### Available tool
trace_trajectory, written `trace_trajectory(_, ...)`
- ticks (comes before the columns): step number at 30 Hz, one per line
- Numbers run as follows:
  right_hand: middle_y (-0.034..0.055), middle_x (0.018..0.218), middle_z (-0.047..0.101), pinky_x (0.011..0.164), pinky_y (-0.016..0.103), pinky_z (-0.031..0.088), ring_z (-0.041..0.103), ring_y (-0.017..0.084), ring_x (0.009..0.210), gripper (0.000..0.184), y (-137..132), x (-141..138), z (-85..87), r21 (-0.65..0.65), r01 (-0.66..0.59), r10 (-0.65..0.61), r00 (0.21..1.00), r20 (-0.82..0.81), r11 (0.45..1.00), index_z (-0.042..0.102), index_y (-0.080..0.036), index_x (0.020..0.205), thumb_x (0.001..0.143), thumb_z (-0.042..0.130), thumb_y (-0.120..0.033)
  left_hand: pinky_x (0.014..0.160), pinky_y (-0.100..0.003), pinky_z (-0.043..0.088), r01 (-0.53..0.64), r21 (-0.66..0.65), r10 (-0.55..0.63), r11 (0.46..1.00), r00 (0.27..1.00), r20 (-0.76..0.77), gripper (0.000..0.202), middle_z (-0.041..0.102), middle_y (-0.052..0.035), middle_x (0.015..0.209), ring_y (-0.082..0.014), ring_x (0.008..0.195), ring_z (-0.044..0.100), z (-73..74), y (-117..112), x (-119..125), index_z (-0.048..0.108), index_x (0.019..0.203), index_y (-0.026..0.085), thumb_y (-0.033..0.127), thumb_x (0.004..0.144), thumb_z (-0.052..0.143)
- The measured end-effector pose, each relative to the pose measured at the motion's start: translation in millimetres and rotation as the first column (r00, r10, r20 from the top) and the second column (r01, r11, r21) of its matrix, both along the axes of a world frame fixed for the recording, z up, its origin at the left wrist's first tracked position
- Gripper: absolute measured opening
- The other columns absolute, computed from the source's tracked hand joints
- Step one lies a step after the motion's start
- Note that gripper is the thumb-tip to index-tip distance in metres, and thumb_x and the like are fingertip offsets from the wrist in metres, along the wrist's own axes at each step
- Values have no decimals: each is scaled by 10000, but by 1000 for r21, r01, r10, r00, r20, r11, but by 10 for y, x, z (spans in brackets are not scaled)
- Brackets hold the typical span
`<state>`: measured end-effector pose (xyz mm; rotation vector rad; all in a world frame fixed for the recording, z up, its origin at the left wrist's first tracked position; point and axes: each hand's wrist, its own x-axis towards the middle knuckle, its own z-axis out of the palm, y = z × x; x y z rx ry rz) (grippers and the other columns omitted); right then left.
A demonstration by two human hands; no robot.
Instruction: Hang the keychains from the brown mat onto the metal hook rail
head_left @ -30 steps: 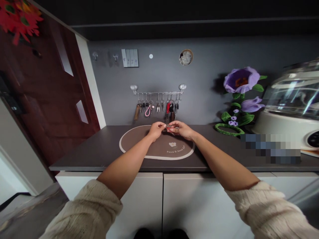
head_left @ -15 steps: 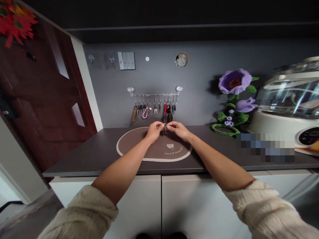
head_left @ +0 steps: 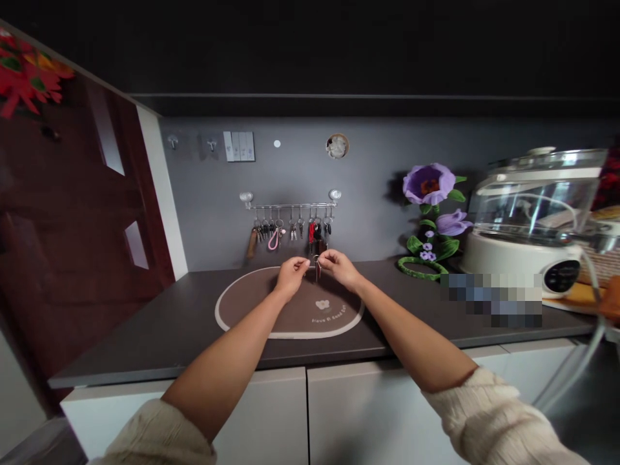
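Note:
My left hand (head_left: 291, 276) and my right hand (head_left: 337, 267) meet above the brown oval mat (head_left: 252, 310), both pinched on a small key ring (head_left: 316, 263) with a key hanging down from it. Behind them on the grey wall a metal rail (head_left: 289, 205) carries several keys and key fobs, among them a pink loop (head_left: 273, 240) and a brown fob (head_left: 252, 243). Cream knitted sleeves are pushed up both of my forearms.
A purple knitted flower decoration (head_left: 431, 213) stands at the right on the dark countertop (head_left: 165, 329). Further right is a white appliance with a clear lid (head_left: 527, 226). A dark red door (head_left: 62, 213) is at the left. White cabinet doors (head_left: 368, 413) sit below.
The red fob seen between my hands a second ago is no longer there; they now hold the ring with a key dangling. The view has tilted up and shifted right.

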<state>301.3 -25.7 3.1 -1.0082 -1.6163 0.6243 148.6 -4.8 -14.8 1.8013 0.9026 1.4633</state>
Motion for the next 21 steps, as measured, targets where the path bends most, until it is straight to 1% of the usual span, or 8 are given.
trace_trajectory(2, -13, 690, 521, 697, 241, 420, 487, 86, 661, 220, 4, 18, 29, 0, 9, -9, 998, -63, 1000, 487, -160, 713, 675, 555, -367, 604, -230, 422, -19, 9, 19, 1000, 1000, -22, 254, 633, -45, 725, -116, 635, 541, -20, 21, -5, 610, 790, 125, 347, 706, 518)
trace_trajectory(4, -13, 689, 519, 694, 242, 432, 496, 84, 659, 205, 3, 37, 74, -15, 8, -10, 987, -163, 1000, 474, -162, 705, 677, 556, -348, 604, -233, 420, -37, 22, 38, 999, 998, -47, 258, 627, -41, 700, -118, 626, 540, -35, 35, -10, 608, 766, 124, 353, 715, 501)
trace_trajectory(7, -5, 686, 532, 643, 246, 454, 518, 87, 639, 162, -5, 74, 183, -72, -13, -8, 957, -289, 997, 460, -165, 713, 696, 543, -303, 611, -241, 418, -58, 53, 62, 997, 994, -93, 260, 623, -43, 688, -130, 642, 548, -52, 43, -12, 605, 744, 125, 354, 722, 485)
trace_trajectory(10, 10, 668, 555, 593, 250, 468, 550, 101, 616, 94, 8, 133, 341, -133, -13, -35, 935, -354, 991, 460, -166, 728, 731, 508, -247, 620, -249, 418, -69, 81, 79, 994, 988, -131, 250, 625, -45, 685, -138, 648, 553, -63, 47, -6, 605, 732, 132, 348, 726, 478)
trace_trajectory(13, 11, 609, 550, 596, 265, 487, 561, 101, 588, 25, 68, 213, 528, -161, 27, -93, 902, -421, 987, 478, -158, 720, 743, 481, -168, 615, -252, 415, -74, 96, 89, 993, 983, -158, 248, 628, -45, 683, -141, 640, 554, -73, 53, 0, 606, 716, 139, 349, 728, 473)
trace_trajectory(14, 9, 584, 544, 597, 276, 494, 559, 102, 574, 32, 95, 240, 593, -167, 47, -117, 889, -443, 985, 485, -155, 716, 742, 472, -142, 614, -252, 414, -74, 100, 90, 992, 982, -166, 249, 629, -46, 687, -142, 643, 554, -76, 55, 1, 606, 714, 141, 350, 728, 471)
trace_trajectory(17, 5, 540, 535, 593, 291, 505, 553, 101, 548, 89, 180, 308, 779, -179, 102, -176, 866, -469, 979, 507, -141, 699, 728, 448, -81, 608, -250, 405, -78, 107, 97, 991, 979, -181, 259, 627, -45, 689, -142, 645, 550, -87, 63, 0, 605, 710, 144, 355, 735, 457)
trace_trajectory(21, -5, 470, 511, 590, 268, 507, 503, 73, 478, 99, 283, 341, 963, -203, 195, -265, 869, -417, 960, 536, -117, 662, 710, 467, -66, 579, -240, 387, -96, 99, 113, 991, 975, -189, 277, 605, -31, 644, -130, 601, 528, -97, 70, -1, 599, 701, 140, 363, 740, 442)
